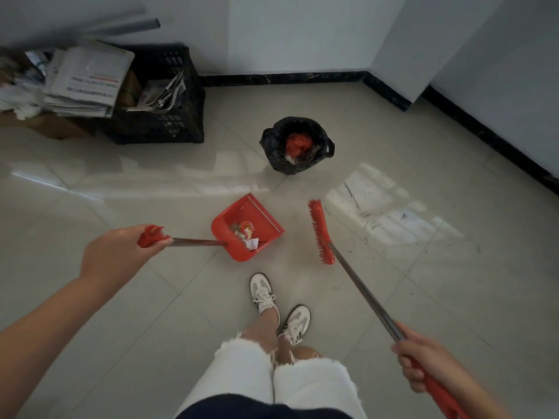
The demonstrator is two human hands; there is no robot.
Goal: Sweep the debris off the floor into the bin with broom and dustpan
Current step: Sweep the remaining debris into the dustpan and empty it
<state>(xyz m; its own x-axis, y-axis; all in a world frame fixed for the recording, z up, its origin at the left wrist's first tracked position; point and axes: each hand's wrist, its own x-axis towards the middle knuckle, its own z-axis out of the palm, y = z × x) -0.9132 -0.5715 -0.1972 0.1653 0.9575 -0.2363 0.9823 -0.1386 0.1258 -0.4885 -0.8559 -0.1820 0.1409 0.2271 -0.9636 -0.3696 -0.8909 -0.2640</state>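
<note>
left hand (116, 254) grips dustpan (246, 226) handle, pan mouth toward bin (297, 145) | right hand (429, 362) clenches broom (321, 232) shaft, head beyond fingers | handle end cut off

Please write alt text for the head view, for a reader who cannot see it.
A person stands on a tiled floor, left hand holding a red dustpan with debris in it, right hand holding a red broom. A black-lined bin stands ahead.

Frayed white shorts (272, 379), white lace-up sneakers (261, 293), bare forearms.
</note>
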